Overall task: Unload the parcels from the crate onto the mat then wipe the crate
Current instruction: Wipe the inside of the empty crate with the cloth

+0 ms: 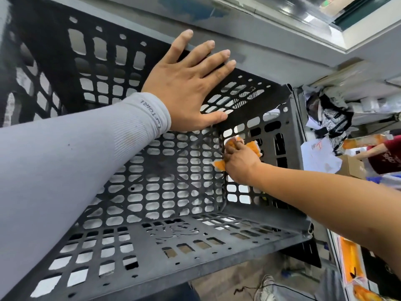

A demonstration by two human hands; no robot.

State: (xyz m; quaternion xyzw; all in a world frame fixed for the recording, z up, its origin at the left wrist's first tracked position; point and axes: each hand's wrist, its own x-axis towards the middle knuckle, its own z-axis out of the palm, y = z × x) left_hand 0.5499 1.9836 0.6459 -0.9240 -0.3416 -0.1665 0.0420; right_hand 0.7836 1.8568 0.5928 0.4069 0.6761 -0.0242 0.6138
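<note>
Black perforated plastic crate (165,183), tipped toward the camera so its open side faces the viewer, filling most of the view; no parcels inside, so unloading judged done and wiping under way. Mat not in view. Orange-and-white cloth (252,148) bunched against the crate's inner surface, near the corner where the gridded base meets the right-hand wall. Right hand (239,162) reaching deep inside, fingers curled round the cloth and pressing it to the plastic. Left hand (188,83), in a grey sleeve (86,148), laid flat on the upper wall with fingers straight and spread, fingertips reaching over its edge, steadying the crate.

Risks from here, as judgement only: crate braced by a flat palm, not a grip, so a hard scrub toward the corner likely to shove or rock it out from under that hand. Loose cloth edges liable to snag in the slots and pull free of the fingers. Knuckles close to the slot edges, with some chance of scraping. Corner seams and far walls easily missed.

Beyond the crate, to the right: cluttered shelves with bags and papers (319,153), orange packets (350,263) lower down, a shoe (265,290) on the floor.
</note>
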